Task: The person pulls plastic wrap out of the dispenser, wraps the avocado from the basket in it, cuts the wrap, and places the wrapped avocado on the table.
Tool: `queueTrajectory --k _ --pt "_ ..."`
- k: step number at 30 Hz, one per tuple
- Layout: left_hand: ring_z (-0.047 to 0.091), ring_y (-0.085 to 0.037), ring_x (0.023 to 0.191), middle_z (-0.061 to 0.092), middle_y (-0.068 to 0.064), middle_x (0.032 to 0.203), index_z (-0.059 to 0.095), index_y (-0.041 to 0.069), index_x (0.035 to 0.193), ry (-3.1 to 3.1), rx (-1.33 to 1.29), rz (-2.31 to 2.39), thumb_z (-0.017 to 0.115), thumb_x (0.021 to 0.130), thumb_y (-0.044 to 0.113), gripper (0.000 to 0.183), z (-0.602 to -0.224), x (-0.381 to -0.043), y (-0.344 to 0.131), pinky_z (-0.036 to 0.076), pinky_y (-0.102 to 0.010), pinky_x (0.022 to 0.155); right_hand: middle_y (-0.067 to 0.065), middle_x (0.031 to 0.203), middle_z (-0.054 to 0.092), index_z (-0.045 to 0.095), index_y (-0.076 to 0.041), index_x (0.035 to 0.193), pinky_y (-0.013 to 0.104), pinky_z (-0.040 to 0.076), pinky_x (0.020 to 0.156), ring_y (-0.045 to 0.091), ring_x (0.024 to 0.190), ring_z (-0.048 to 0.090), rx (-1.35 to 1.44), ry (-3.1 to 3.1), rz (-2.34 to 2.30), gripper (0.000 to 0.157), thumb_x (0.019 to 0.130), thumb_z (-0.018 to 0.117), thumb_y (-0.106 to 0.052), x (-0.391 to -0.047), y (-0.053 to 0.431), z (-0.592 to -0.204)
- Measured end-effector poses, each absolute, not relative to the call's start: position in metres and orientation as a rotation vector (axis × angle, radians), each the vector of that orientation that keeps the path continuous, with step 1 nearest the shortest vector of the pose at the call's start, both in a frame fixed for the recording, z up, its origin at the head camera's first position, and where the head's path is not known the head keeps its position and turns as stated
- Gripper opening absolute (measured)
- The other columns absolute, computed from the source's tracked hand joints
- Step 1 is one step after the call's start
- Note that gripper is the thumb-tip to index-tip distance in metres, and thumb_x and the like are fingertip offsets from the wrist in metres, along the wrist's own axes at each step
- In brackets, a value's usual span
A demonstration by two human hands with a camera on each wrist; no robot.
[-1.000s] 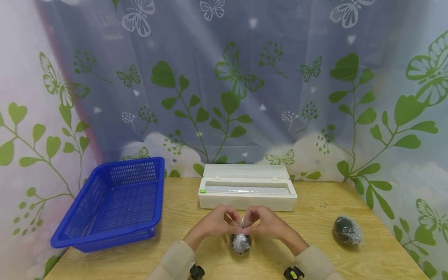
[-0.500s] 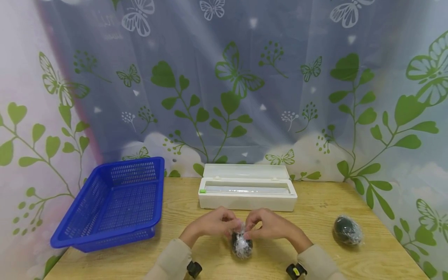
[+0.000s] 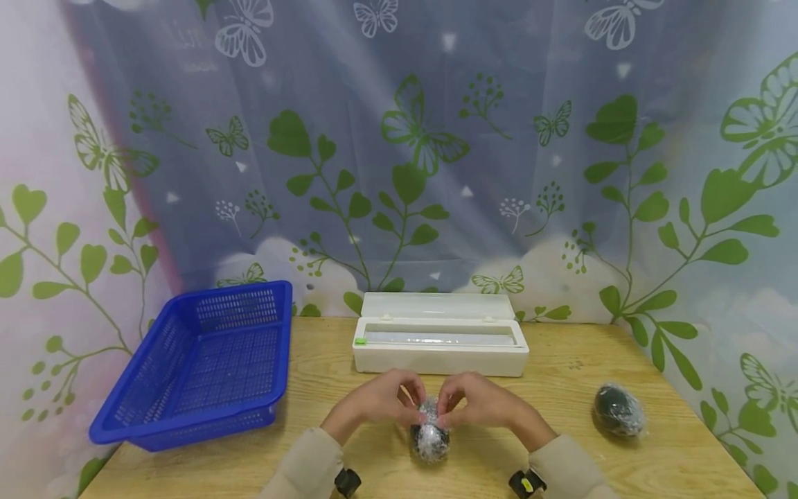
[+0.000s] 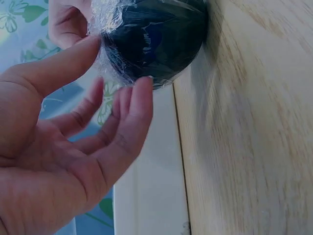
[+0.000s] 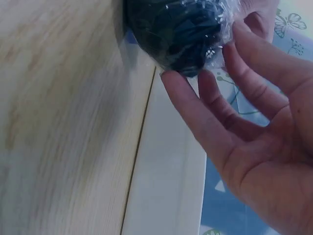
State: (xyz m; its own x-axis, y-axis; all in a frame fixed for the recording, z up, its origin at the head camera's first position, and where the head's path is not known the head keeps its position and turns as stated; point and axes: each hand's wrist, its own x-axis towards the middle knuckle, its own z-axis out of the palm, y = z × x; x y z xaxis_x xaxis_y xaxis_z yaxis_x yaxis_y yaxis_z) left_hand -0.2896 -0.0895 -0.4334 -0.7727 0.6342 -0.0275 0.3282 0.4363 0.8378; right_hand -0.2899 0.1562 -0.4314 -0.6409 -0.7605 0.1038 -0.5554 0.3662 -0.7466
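Observation:
A dark, avocado-shaped fruit [image 3: 430, 449] wrapped in cling film [image 3: 429, 407] sits on the table between both hands. My left hand [image 3: 388, 398] pinches the film at the fruit's upper left side. Opposite it, my right hand [image 3: 479, 400] pinches the film at the upper right, thumbs a little apart. In the left wrist view, the left hand's thumb meets the crinkled film and a fingertip touches the edge of the wrapped fruit [image 4: 156, 44]. The right wrist view has fingertips along the fruit's [image 5: 171, 36] edge and the thumb on bunched film.
Behind the hands stands a white cling film dispenser [image 3: 439, 360], lid raised, roll visible inside. A blue plastic basket [image 3: 283, 360] is at the left. Another dark, film-wrapped fruit [image 3: 617, 410] lies on the wooden table [image 3: 542, 443] at the right. A printed curtain [image 3: 349, 229] hangs behind.
One second ago both hands met over gathered film at the fruit's top. They moved slightly apart, and the left fingers came down onto the film. The fruit shifted slightly toward the near edge.

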Motion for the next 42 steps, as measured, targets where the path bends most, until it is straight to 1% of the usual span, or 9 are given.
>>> queueTrajectory --k 3,9,11,14,21,23,31,39,42 --pt "0.066 -0.020 0.089 0.063 -0.010 0.102 0.064 0.006 0.105 2.343 0.756 1.255 0.082 0.085 0.008 0.027 -0.4315 -0.2877 -0.0898 0.058 -0.028 0.070 0.005 0.093 0.072 0.072 -0.008 0.091 0.027 0.060 0.079 0.011 0.087 0.070 -1.066 2.403 -1.128 0.017 0.089 0.083 -0.020 -0.2888 0.1549 -0.4313" --pt "0.071 -0.026 0.084 0.060 -0.014 0.117 0.056 0.015 0.118 2.243 0.687 1.183 0.074 0.096 0.018 0.028 -0.4282 -0.2851 -0.0927 0.063 -0.043 0.074 0.011 0.102 0.067 0.066 -0.008 0.103 0.029 0.061 0.075 0.022 0.090 0.072 -0.875 2.416 -1.146 0.030 0.085 0.086 -0.020 -0.2881 0.1521 -0.4300" --pt "0.072 -0.028 0.082 0.061 -0.015 0.119 0.054 0.016 0.121 2.210 0.683 1.179 0.071 0.098 0.019 0.029 -0.4273 -0.2849 -0.0932 0.064 -0.044 0.076 0.012 0.103 0.067 0.065 -0.007 0.106 0.029 0.062 0.076 0.023 0.091 0.071 -0.867 2.410 -1.153 0.031 0.085 0.086 -0.020 -0.2882 0.1520 -0.4292" --pt "0.073 -0.028 0.086 0.062 -0.017 0.117 0.051 0.014 0.123 2.158 0.675 1.203 0.070 0.099 0.015 0.030 -0.4265 -0.2850 -0.0940 0.065 -0.043 0.078 0.016 0.104 0.068 0.064 -0.004 0.108 0.031 0.062 0.073 0.025 0.091 0.071 -0.874 2.380 -1.171 0.033 0.086 0.085 -0.019 -0.2886 0.1521 -0.4282" --pt "0.072 -0.027 0.094 0.063 -0.017 0.114 0.050 0.011 0.122 2.112 0.672 1.246 0.072 0.096 0.008 0.034 -0.4279 -0.2858 -0.0946 0.065 -0.041 0.078 0.023 0.112 0.070 0.057 0.000 0.118 0.050 0.064 0.071 0.028 0.090 0.074 -0.818 2.216 -1.247 0.040 0.090 0.080 -0.019 -0.2869 0.1520 -0.4270" --pt "0.072 -0.027 0.093 0.064 -0.017 0.113 0.050 0.011 0.121 2.107 0.671 1.250 0.073 0.095 0.007 0.035 -0.4282 -0.2860 -0.0946 0.065 -0.041 0.077 0.023 0.113 0.070 0.055 0.000 0.120 0.052 0.064 0.072 0.028 0.088 0.074 -0.804 2.177 -1.262 0.042 0.092 0.079 -0.019 -0.2859 0.1519 -0.4268" --pt "0.073 -0.025 0.091 0.066 -0.015 0.108 0.050 0.011 0.121 2.126 0.704 1.228 0.073 0.096 0.008 0.034 -0.4302 -0.2859 -0.0944 0.065 -0.041 0.076 0.024 0.116 0.068 0.049 0.000 0.122 0.054 0.064 0.076 0.027 0.090 0.074 -0.780 2.110 -1.293 0.041 0.095 0.075 -0.016 -0.2836 0.1512 -0.4291" --pt "0.071 -0.022 0.091 0.064 -0.015 0.111 0.049 0.011 0.123 2.119 0.727 1.221 0.072 0.096 0.009 0.035 -0.4348 -0.2861 -0.0935 0.065 -0.041 0.076 0.021 0.112 0.068 0.047 0.000 0.122 0.046 0.065 0.075 0.023 0.092 0.072 -0.773 2.094 -1.298 0.039 0.097 0.073 -0.016 -0.2826 0.1520 -0.4341" --pt "0.071 -0.024 0.095 0.061 -0.016 0.115 0.050 0.011 0.125 2.113 0.728 1.252 0.072 0.097 0.011 0.035 -0.4352 -0.2857 -0.0937 0.065 -0.043 0.078 0.022 0.113 0.067 0.047 0.000 0.122 0.048 0.065 0.074 0.024 0.091 0.073 -0.772 2.104 -1.298 0.040 0.096 0.073 -0.016 -0.2826 0.1524 -0.4323"
